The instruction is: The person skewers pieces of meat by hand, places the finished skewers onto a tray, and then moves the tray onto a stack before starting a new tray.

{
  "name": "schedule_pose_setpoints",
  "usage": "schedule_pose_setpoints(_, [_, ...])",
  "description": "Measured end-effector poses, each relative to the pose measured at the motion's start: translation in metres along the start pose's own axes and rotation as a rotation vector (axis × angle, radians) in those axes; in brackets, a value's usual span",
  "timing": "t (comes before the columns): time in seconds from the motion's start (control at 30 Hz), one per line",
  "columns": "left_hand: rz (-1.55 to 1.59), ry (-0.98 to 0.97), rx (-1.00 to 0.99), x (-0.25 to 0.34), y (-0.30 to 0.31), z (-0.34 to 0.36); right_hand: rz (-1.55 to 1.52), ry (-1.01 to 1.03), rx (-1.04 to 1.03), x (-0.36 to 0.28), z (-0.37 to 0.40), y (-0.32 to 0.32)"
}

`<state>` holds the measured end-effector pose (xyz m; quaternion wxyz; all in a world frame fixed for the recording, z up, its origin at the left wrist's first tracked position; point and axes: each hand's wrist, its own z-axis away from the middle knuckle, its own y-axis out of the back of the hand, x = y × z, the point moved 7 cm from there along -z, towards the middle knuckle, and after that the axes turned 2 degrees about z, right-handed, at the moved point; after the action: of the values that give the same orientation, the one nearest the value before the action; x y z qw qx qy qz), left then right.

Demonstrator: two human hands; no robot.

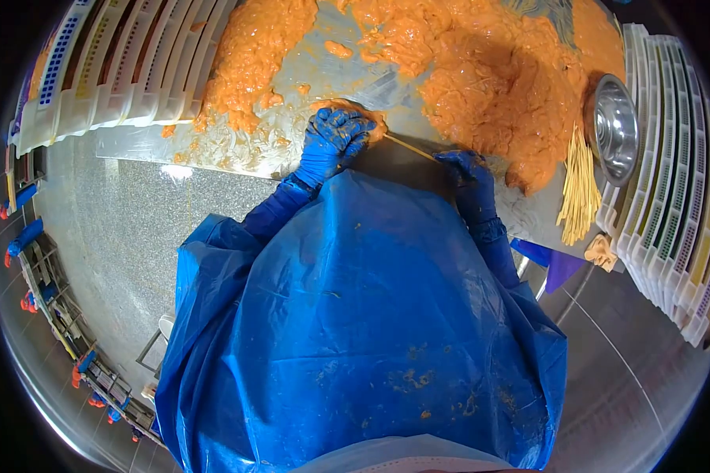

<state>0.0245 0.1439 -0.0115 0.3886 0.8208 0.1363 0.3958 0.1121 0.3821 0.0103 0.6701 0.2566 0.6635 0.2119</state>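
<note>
My left hand (338,135), in a blue glove smeared with orange marinade, is closed around a piece of orange marinated meat (377,124) near the table's front edge. Only part of that meat shows past the fingers. A thin wooden skewer (409,146) runs from the meat to my right hand (467,167), also blue-gloved, which grips its other end. The skewer's tip is hidden in the meat or behind my left hand. Large heaps of orange marinated meat (497,87) lie just beyond both hands.
Stacked plastic crates stand at left (126,71) and right (663,173). A steel bowl (614,130) sits at the table's right, beside a bundle of wooden skewers (579,189). The metal table (213,162) ends just before my blue apron. Several people in blue are far left.
</note>
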Motion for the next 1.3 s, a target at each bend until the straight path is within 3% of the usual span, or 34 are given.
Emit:
schedule_pose_setpoints(0.73, [-0.07,0.039,-0.114,-0.002,-0.008,-0.002,0.092,0.057,-0.076,-0.021,-0.026,-0.024])
schedule_pose_setpoints(0.83, [-0.024,0.042,-0.027,0.004,0.003,-0.006,0.043,0.064,-0.01,-0.022,-0.022,-0.028])
schedule_pose_setpoints(0.9, [0.113,0.189,0.223,0.002,0.027,-0.005,-0.002,0.057,0.033,-0.02,-0.02,-0.029])
schedule_pose_setpoints(1.03, [0.135,0.014,0.117,0.005,0.011,0.002,-0.054,-0.043,0.059,0.005,-0.012,-0.04])
schedule_pose_setpoints(1.2, [0.113,0.031,0.056,0.001,-0.001,0.008,0.004,0.045,0.093,-0.003,-0.014,-0.046])
schedule_pose_setpoints(1.3, [0.141,0.028,0.071,0.0,-0.002,0.009,0.055,-0.072,0.036,-0.002,-0.015,-0.059])
